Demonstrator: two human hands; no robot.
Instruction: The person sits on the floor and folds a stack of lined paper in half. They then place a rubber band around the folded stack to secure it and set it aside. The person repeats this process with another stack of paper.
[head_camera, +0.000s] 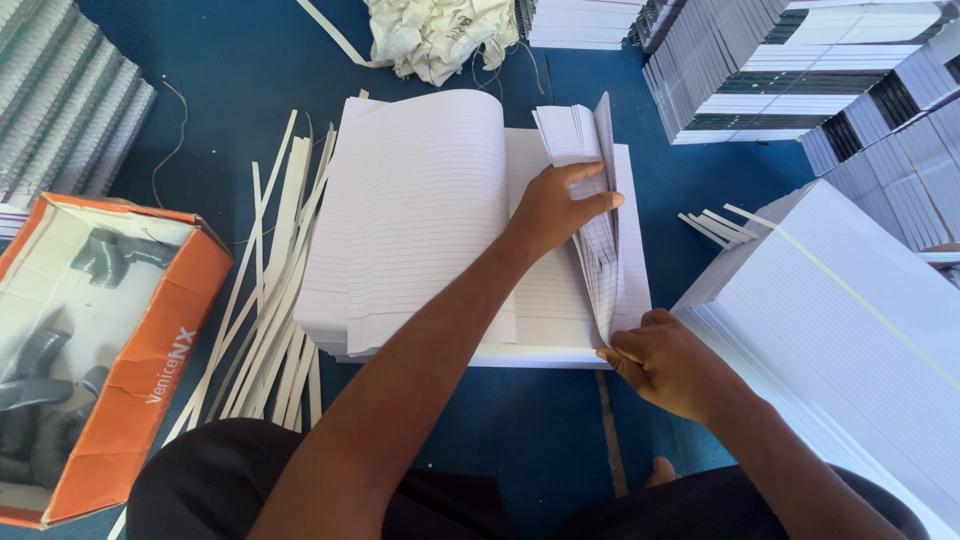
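A person sits on a blue floor (560, 420) over a thick stack of ruled paper (430, 220) and works through its sheets. The left hand (560, 205) lies flat on the pile with its fingers stretched to the right, pressing into a small fanned bundle of sheets (580, 135) that stands up near the stack's right edge. The right hand (665, 365) is at the near right corner, its fingers closed in a pinch on the lower edge of those lifted sheets. To the left of the raised bundle a large share of the pages already lies turned over in a curved heap, while flat sheets remain under and beside the left hand, so by the look of it a good part of the pile has been gone through and some is left; how much exactly cannot be told. Long thin paper strips (270, 300) lie just beside the stack on the left, and an orange cardboard box (140, 350) with dark objects inside sits further left. A big slanted stack of white sheets (850, 320) rests at right, finished book piles (800, 70) fill the top right, and crumpled paper (435, 35) lies at the top.
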